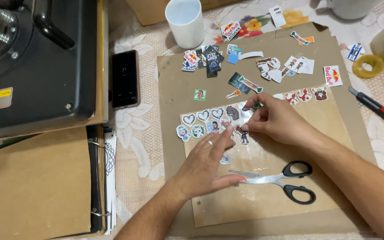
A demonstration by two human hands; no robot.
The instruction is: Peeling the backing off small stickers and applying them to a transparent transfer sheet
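Hands over a brown paper sheet (325, 133) on the desk (143, 151): left hand (210, 162) lies flat, fingers spread, on a clear film strip (250, 153) lined with small cut-out stickers (203, 116). Right hand (274, 119) pinches one small sticker (258, 105) at the fingertips, just above the sticker row. Black-handled scissors (281, 180) lie just beyond the left fingertips, loose sticker pile (210, 60) and white mug (184, 22) farther out past both hands.

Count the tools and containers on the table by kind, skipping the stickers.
Scissors: 1
Knife: 1
Tape roll: 1
Mug: 1
Phone: 1
Total: 5
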